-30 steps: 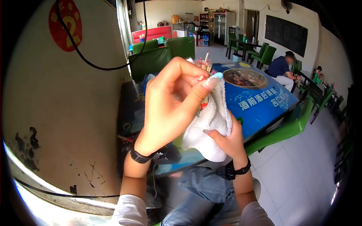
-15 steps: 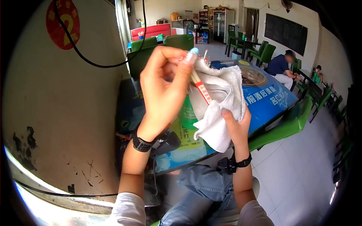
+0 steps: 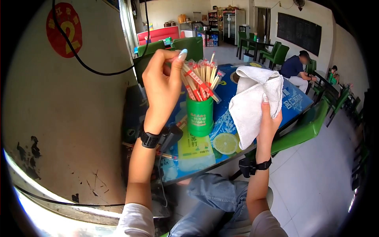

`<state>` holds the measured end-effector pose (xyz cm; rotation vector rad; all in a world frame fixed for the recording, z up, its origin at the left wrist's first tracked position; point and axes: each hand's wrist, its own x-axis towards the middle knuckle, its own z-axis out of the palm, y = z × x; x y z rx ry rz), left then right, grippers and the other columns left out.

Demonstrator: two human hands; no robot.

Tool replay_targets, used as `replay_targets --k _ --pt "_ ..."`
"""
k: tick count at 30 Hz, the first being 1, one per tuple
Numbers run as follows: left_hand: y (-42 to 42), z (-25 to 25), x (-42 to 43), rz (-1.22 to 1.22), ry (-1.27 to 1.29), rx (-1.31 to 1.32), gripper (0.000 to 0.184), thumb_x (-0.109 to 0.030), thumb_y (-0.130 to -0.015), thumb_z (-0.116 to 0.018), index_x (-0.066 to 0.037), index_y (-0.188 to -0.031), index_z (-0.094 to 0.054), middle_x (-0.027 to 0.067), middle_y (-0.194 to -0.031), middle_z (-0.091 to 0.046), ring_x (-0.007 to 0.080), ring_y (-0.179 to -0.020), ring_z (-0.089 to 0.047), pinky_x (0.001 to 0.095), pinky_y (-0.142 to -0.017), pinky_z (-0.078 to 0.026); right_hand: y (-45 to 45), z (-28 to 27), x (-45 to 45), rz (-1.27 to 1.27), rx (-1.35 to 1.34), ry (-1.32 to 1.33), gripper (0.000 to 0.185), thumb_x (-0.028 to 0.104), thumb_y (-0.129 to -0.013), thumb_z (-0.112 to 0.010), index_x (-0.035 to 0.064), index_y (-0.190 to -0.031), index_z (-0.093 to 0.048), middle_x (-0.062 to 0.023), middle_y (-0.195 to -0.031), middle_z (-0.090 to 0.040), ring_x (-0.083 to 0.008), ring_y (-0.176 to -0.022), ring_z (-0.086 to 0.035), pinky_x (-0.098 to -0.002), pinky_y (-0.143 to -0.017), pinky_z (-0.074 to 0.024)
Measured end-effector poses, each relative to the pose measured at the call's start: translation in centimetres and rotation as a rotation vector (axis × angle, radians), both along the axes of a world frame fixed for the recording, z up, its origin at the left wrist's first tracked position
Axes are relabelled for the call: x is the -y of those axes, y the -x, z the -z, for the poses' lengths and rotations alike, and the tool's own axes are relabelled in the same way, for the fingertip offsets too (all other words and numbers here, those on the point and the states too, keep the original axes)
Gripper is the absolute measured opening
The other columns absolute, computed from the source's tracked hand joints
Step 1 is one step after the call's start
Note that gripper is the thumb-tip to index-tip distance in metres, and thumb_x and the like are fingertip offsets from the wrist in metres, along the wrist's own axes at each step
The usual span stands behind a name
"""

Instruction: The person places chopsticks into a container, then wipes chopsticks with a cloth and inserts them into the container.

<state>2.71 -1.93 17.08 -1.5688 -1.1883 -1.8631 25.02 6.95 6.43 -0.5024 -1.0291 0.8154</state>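
My left hand [image 3: 164, 85] pinches the upper end of a chopstick packet [image 3: 200, 82] with a red label. The packet slants down to the right, in front of the other packets. Beneath them stands a green cup [image 3: 200, 116], upright on the blue table [image 3: 227, 108] and full of wrapped chopsticks [image 3: 207, 71]. To the right of the cup, my right hand [image 3: 269, 122] grips a folded white cloth [image 3: 252, 104], its thumb pressed on the front. The cloth is held up over the table, apart from the cup.
More chopsticks [image 3: 167, 156] lie at the table's near left edge. A green chair [image 3: 302, 132] stands at its right side. A black cable [image 3: 94, 71] hangs at the left wall. Beyond the table a person [image 3: 293, 69] sits bent forward; another person [image 3: 334, 75] sits farther right.
My right hand has moved right with the cloth, away from the cup, which now shows fully. My left hand has shifted slightly left and down, the packet still in its fingers.
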Motion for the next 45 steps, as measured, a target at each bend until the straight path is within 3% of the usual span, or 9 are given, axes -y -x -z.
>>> replay_targets --k 3,9,17,23,27,36,39,41,45 --pt "-0.1 1.3 -1.9 -0.092 0.052 -0.130 0.011 -0.010 -0.081 -0.064 -0.002 -0.082 -0.058 0.0093 -0.076 -0.061 0.0214 -0.053 -0.053 0.0285 -0.049 -0.043 0.7 0.2 0.9 0.021 0.095 -0.018 0.046 0.017 -0.081 -0.066 -0.0045 -0.119 -0.050 -0.0123 -0.113 -0.057 -0.0178 -0.101 -0.054 -0.0281 -0.089 -0.0405" --pt "0.6 0.2 -0.3 -0.192 -0.376 -0.176 0.007 0.000 -0.080 -0.065 -0.001 -0.085 -0.060 0.0079 -0.080 -0.063 0.0121 -0.056 -0.052 0.0222 -0.045 -0.040 2.0 0.1 2.2 0.070 0.265 -0.124 0.038 0.009 -0.077 -0.067 -0.0032 -0.111 -0.053 -0.0108 -0.105 -0.060 -0.0162 -0.095 -0.056 -0.0283 -0.083 -0.0435" --pt "-0.6 -0.8 2.6 -0.302 -0.576 -0.411 0.020 0.010 -0.070 -0.065 0.000 -0.086 -0.062 0.0109 -0.078 -0.063 0.0208 -0.064 -0.061 0.0250 -0.052 -0.048 2.6 -0.3 2.8 0.091 0.283 -0.163 0.035 0.007 -0.076 -0.065 -0.0033 -0.107 -0.054 -0.0107 -0.100 -0.062 -0.0151 -0.091 -0.056 -0.0286 -0.081 -0.0445" --pt "-1.2 -0.8 2.7 -0.322 -0.713 -0.454 0.027 0.010 -0.061 -0.066 -0.002 -0.084 -0.064 0.0084 -0.075 -0.062 0.0189 -0.058 -0.058 0.0254 -0.048 -0.046 2.6 -0.6 3.3 0.104 0.275 -0.184 0.035 0.007 -0.076 -0.066 -0.0033 -0.107 -0.054 -0.0108 -0.100 -0.062 -0.0145 -0.090 -0.056 -0.0284 -0.080 -0.0448" --pt "-1.7 -0.4 2.4 -0.229 -0.572 -0.511 0.024 0.008 -0.062 -0.066 -0.003 -0.083 -0.063 0.0083 -0.076 -0.060 0.0197 -0.058 -0.058 0.0264 -0.049 -0.046 2.6 -0.3 3.4 0.085 0.304 -0.160 0.036 0.007 -0.076 -0.066 -0.0034 -0.108 -0.054 -0.0108 -0.099 -0.062 -0.0145 -0.090 -0.056 -0.0284 -0.080 -0.0448" --pt "-1.6 -0.4 2.1 -0.103 -0.210 -0.261 0.016 0.005 -0.075 -0.064 -0.004 -0.088 -0.062 0.0070 -0.079 -0.061 0.0171 -0.052 -0.057 0.0250 -0.045 -0.044 2.8 -0.3 3.5 0.073 0.319 -0.185 0.035 0.007 -0.076 -0.065 -0.0037 -0.107 -0.054 -0.0108 -0.098 -0.063 -0.0145 -0.089 -0.057 -0.0279 -0.079 -0.0453" --pt "-2.0 -0.4 2.4 -0.071 -0.088 -0.283 0.014 -0.013 -0.080 -0.065 -0.005 -0.091 -0.063 0.0052 -0.084 -0.060 0.0147 -0.049 -0.055 0.0259 -0.046 -0.043 3.0 -0.2 3.5 0.063 0.328 -0.194 0.036 0.007 -0.075 -0.066 -0.0038 -0.108 -0.054 -0.0111 -0.098 -0.063 -0.0145 -0.089 -0.057 -0.0279 -0.079 -0.0453" --pt "-2.3 -0.1 1.8 -0.021 -0.018 -0.285 0.025 -0.026 -0.082 -0.064 -0.004 -0.095 -0.063 0.0044 -0.091 -0.059 0.0149 -0.049 -0.055 0.0270 -0.047 -0.044 2.9 -0.3 3.7 0.082 0.348 -0.177 0.036 0.007 -0.075 -0.066 -0.0040 -0.108 -0.054 -0.0114 -0.098 -0.063 -0.0147 -0.089 -0.058 -0.0280 -0.079 -0.0454" --pt "-1.4 1.2 -0.6 -0.139 0.085 -0.373 0.021 -0.023 -0.079 -0.064 -0.002 -0.081 -0.067 0.0140 -0.101 -0.057 0.0289 -0.086 -0.055 0.0366 -0.068 -0.048 2.9 -0.3 3.8 0.107 0.336 -0.185 0.036 0.007 -0.075 -0.066 -0.0041 -0.107 -0.054 -0.0119 -0.098 -0.064 -0.0151 -0.089 -0.058 -0.0286 -0.079 -0.0457"
